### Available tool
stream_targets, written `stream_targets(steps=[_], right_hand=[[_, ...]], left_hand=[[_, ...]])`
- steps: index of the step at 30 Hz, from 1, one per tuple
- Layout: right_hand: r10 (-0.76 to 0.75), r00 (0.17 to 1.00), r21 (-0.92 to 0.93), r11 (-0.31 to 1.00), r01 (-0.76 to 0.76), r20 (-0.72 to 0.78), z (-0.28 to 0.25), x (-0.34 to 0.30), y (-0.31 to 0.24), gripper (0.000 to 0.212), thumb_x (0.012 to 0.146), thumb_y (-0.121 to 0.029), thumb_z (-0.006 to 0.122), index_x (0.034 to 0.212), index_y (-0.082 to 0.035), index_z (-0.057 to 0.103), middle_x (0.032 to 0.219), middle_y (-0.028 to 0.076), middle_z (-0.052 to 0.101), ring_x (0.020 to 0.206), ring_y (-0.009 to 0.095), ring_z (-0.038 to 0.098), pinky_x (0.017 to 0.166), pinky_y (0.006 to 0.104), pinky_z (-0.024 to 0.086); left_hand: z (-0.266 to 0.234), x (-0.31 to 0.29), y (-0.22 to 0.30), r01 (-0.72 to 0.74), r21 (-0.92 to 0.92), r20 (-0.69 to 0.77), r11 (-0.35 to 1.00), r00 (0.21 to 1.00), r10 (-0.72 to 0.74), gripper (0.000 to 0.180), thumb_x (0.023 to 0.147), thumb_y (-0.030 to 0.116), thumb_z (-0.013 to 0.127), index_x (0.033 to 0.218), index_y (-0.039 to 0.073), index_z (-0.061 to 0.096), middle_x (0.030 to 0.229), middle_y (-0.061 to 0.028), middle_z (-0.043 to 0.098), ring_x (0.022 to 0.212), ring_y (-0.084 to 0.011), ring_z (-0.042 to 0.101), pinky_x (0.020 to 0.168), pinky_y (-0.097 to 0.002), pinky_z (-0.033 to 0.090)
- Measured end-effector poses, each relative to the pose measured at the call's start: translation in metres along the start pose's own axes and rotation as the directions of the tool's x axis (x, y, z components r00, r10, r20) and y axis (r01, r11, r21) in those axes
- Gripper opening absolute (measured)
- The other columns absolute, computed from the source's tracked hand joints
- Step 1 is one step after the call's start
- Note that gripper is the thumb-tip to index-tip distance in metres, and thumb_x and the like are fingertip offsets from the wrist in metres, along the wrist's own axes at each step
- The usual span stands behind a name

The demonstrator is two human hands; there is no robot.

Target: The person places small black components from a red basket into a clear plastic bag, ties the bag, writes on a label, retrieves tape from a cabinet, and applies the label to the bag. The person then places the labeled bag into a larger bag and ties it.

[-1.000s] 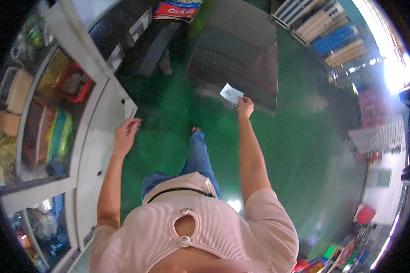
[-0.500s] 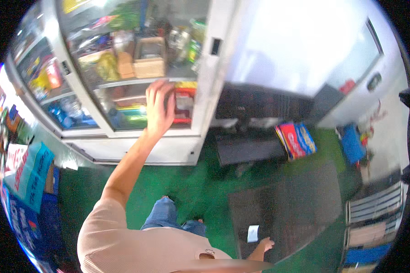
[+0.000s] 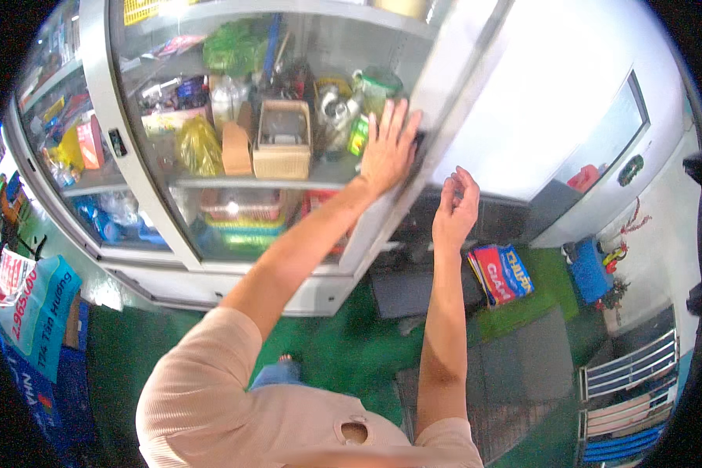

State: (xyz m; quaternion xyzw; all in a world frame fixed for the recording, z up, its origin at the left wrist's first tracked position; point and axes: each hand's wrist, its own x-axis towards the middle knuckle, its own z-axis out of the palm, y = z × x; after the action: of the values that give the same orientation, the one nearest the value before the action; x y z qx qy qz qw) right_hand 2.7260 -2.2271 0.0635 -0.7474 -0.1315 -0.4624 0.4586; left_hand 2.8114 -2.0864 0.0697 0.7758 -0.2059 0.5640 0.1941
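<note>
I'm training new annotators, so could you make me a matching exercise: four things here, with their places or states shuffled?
Things
1. left hand
2. right hand
3. open brown cardboard box
4. red-and-blue stack of printed sheets

Places or states
A. on a white-edged shelf
B. raised, fingers curled
C. near the green textured mat
D. fingers spread at the pale-framed glass cabinet's edge

Pairs: 1-D; 2-B; 3-A; 4-C

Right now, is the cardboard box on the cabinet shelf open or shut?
Open: the cardboard box, left of the left hand, has no cover over its top, and something grey shows inside.
</note>
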Motion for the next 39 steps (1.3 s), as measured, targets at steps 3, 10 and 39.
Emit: stream_targets(steps=[3,10,39], right_hand=[[-0.055,0.998,0.027,0.998,0.056,-0.036,0.020,0.032,-0.039,0.019,0.088,-0.013,0.056,0.105,-0.004,0.058,0.099,0.011,0.059,0.087,0.021,0.058,0.068,0.0289,0.048],[-0.214,0.974,0.096,0.971,0.220,-0.069,0.021,0.123,-0.083,0.016,0.090,-0.014,0.055,0.102,-0.004,0.060,0.098,0.006,0.061,0.085,0.014,0.057,0.068,0.0262,0.046],[0.133,0.373,-0.292,0.864,0.410,0.918,0.254,0.257,-0.307,0.100,0.063,-0.035,0.081,0.138,0.000,0.026,0.143,0.019,0.029,0.129,0.037,0.032,0.094,0.0505,0.039]], left_hand=[[0.012,-0.004,-0.008,-0.039,0.087,0.053,0.995,0.998,0.034,0.065,0.078,0.015,0.058,0.137,0.021,0.032,0.144,-0.0227,0.022,0.134,-0.0402,0.020,0.101,-0.0640,0.016],[-0.005,-0.009,-0.026,-0.107,0.166,0.074,0.980,0.993,0.096,0.064,0.075,0.009,0.057,0.134,0.022,0.036,0.142,-0.0299,0.017,0.133,-0.0456,0.016,0.097,-0.0720,0.009],[-0.261,-0.071,-0.248,-0.033,0.377,-0.118,0.926,0.990,0.083,0.050,0.069,-0.003,0.056,0.114,0.014,0.047,0.138,-0.0307,0.026,0.128,-0.0459,0.029,0.103,-0.0660,0.010]])
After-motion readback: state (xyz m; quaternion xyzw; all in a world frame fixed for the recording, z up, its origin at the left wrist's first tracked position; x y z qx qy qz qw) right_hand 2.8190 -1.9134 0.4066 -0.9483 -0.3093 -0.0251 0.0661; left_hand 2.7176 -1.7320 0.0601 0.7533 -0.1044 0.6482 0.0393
